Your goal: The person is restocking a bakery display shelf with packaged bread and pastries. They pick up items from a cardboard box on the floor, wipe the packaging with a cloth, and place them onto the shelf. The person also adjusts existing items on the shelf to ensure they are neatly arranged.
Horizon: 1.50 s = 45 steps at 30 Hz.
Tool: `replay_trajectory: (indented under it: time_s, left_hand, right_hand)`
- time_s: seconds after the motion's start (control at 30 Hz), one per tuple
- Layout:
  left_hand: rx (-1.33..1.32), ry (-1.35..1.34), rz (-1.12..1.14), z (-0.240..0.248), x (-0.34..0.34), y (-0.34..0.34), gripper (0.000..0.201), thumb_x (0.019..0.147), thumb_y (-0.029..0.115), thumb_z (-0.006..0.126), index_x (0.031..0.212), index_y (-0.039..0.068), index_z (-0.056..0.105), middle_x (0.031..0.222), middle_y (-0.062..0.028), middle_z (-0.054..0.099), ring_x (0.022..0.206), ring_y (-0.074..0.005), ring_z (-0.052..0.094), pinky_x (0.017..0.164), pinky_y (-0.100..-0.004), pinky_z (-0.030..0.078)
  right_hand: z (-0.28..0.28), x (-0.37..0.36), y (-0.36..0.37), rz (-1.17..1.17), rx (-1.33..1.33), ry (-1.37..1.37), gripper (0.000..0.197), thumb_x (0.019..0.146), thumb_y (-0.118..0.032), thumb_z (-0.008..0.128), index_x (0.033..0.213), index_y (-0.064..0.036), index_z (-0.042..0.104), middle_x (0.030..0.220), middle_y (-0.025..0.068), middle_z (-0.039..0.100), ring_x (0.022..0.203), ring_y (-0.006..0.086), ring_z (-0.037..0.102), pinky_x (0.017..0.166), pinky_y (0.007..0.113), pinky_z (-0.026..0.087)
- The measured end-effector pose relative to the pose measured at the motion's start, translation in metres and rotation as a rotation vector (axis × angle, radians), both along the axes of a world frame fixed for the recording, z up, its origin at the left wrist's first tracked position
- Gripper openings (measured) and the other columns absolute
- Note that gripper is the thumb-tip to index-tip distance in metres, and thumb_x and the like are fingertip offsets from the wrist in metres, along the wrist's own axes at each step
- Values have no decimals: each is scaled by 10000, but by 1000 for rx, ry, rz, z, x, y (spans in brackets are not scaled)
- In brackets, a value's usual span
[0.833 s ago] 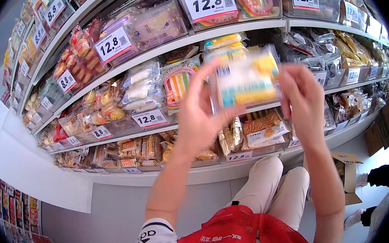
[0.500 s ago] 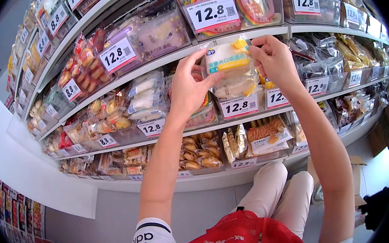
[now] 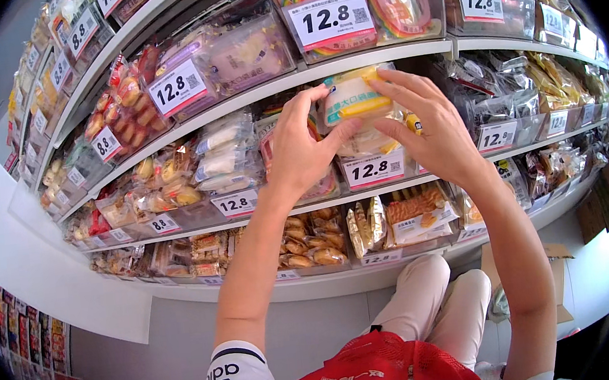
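A clear-wrapped packet of bread [image 3: 352, 102] with a yellow and teal label is between my two hands, over the middle shelf bin. My left hand [image 3: 296, 145] grips its left side, fingers at the upper corner and thumb across the lower front. Against the right side are the fingers of my right hand [image 3: 432, 128], curved over the top corner with the thumb lower down. Just below it, a similar wrapped bread packet [image 3: 373, 141] shows in the bin, partly hidden by my hands. The bin's front carries a white price tag [image 3: 374, 169].
Above the hands runs a white shelf edge [image 3: 408, 52], with bins of rainbow-edged bread packets [image 3: 395, 2] over it. Left of my left hand lie white wrapped rolls [image 3: 226, 153]. Dark-wrapped packets [image 3: 494, 102] fill bins to the right. A cardboard box [image 3: 556, 276] sits on the floor at right.
My right hand has gone from pinching the packet's upper right corner to spreading along its right side. The packet has tilted slightly and sits a little lower. My left hand keeps its hold.
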State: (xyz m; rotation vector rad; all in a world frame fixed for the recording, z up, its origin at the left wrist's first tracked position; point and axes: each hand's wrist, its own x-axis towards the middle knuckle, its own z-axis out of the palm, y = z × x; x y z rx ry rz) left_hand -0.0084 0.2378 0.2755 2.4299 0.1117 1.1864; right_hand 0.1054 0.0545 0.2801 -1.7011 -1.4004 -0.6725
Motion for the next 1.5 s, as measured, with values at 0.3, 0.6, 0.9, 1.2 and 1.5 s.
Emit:
replay_trajectory:
  time_s: [0.3,0.6,0.9,1.2,1.5]
  left_hand:
    - [189,-14,17,9,4,7,488,837,374,704,1170,30,612,1162,-142,621,1094,-277,582,926,-362,454]
    - [55,-85,-33,3,9,7,415,846,269,712,1161,16,619,1127,-127,632,1022,-227,615,886,-318,472]
    - [125,-157,72,0,3,-4,359,837,225,722,1133,39,639,1112,-103,636,995,-216,618,852,-312,486]
    - [131,-154,10,1,10,-6,278,851,196,691,1091,59,658,1105,-108,624,999,-268,590,853,-338,465]
    - [273,-260,100,-10,5,-9,244,889,199,661,1082,50,670,1078,-100,640,1001,-235,599,882,-336,464]
  right_hand:
    - [13,10,5,37,-96,92,345,864,-138,622,1183,-8,604,1184,170,597,1071,347,569,926,398,451]
    - [8,15,15,-32,-51,37,316,860,-151,605,1144,-17,638,1156,157,616,1077,328,562,930,405,446]
    - [4,2,6,-176,86,-144,282,821,-93,604,1094,-30,641,1137,149,621,1021,322,577,891,409,461]
    - [-6,12,14,-137,160,-174,289,708,14,577,983,-41,647,996,101,655,917,265,596,813,378,494]
    - [-16,-11,7,-214,215,-332,302,706,-28,597,1007,-8,619,1112,103,596,1034,270,571,876,379,470]
